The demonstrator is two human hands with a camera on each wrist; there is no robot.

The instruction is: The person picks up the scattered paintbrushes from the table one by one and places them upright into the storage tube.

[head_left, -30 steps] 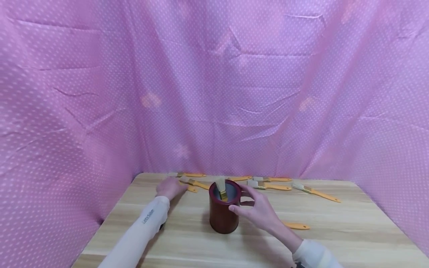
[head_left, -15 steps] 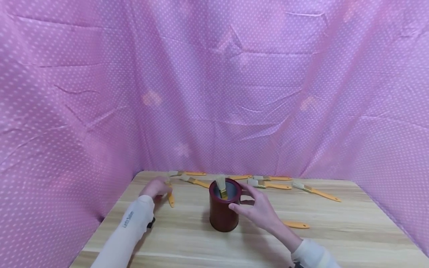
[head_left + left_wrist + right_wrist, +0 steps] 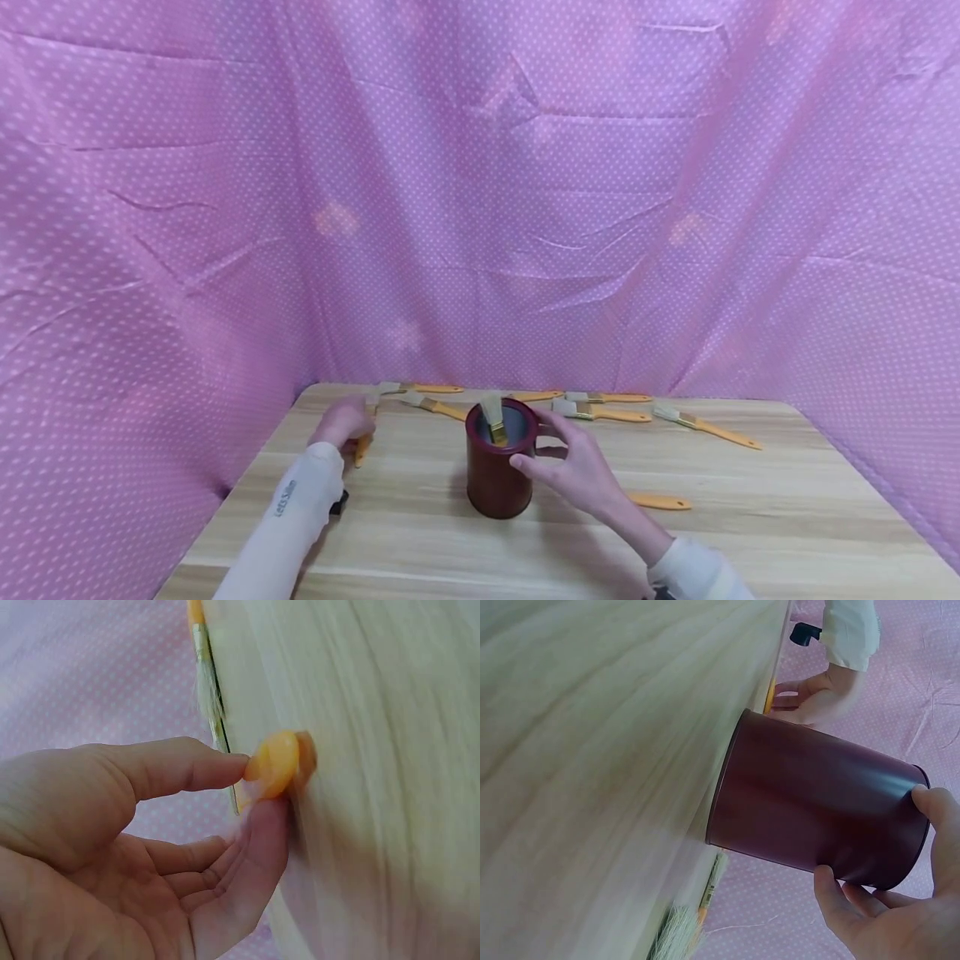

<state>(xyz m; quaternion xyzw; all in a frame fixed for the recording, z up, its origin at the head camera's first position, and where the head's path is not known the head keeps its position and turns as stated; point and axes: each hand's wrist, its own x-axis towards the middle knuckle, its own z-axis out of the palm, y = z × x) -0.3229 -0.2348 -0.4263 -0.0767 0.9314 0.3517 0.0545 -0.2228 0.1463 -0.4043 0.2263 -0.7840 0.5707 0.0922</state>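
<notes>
Head: left hand (image 3: 343,421) pinches orange-handled paintbrush (image 3: 362,452) at pale wooden tabletop (image 3: 420,550); right hand (image 3: 581,475) grips upright dark-red cylindrical can (image 3: 498,487), one pale-bristled brush (image 3: 492,410) inside, bristles up. Left wrist: thumb and finger closed on the orange handle; blurry. Right wrist: digits curled around can. Pickup step, I'd judge; next move calls for clean lift, can steady.

Off-white cloth with touches of black

The left sleeve (image 3: 258,542) is off-white and runs down to the wrist, its cuff (image 3: 851,652) slightly wrinkled. Small dark lettering (image 3: 285,498) is printed along the forearm, too tiny to read with certainty. A black fitting (image 3: 804,634) with a bent shape sticks out beside that cuff. The right sleeve (image 3: 693,571) is off-white too, with a black piece (image 3: 663,593) partly showing at its edge. The left hand (image 3: 343,422) and right hand (image 3: 577,468) are ungloved.
</notes>
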